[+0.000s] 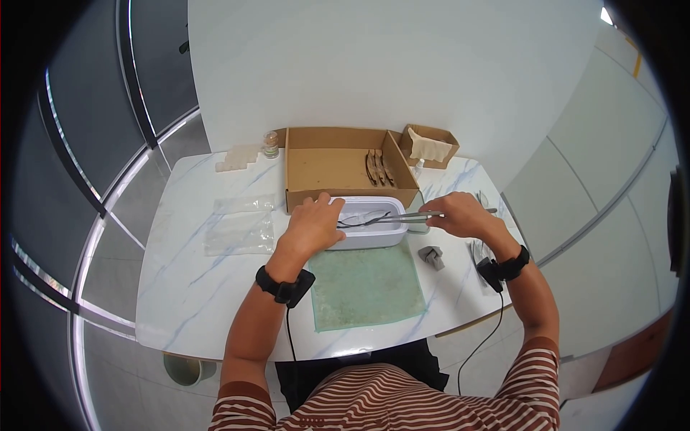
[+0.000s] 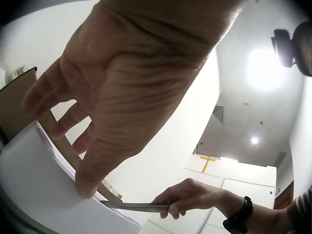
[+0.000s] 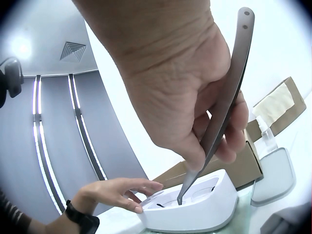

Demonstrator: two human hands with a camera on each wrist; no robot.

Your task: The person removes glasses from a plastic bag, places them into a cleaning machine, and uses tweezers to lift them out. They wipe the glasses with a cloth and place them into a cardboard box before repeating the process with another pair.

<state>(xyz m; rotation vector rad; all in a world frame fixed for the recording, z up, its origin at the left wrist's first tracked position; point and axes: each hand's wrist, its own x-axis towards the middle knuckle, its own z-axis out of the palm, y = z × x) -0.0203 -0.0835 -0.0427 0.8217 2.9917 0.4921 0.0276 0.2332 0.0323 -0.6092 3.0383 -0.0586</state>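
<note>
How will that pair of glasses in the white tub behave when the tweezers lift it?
The glasses look thin-framed, so probably light but apt to swing or slip from the narrow tweezers. The white tub likely shifts easily; the left hand steadies it.

Steel tweezers (image 3: 222,112) (brushed), glossy plastic basin (image 1: 370,223)

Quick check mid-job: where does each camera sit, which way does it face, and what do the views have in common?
Head: above the table, looking forward and down; both forearms and a striped shirt show.
Left wrist: under the left hand, facing up past the white tub to the ceiling.
Right wrist: under the right hand, facing up along the tweezers.
Shared: both hands, tub and tweezers appear in all three.
</note>
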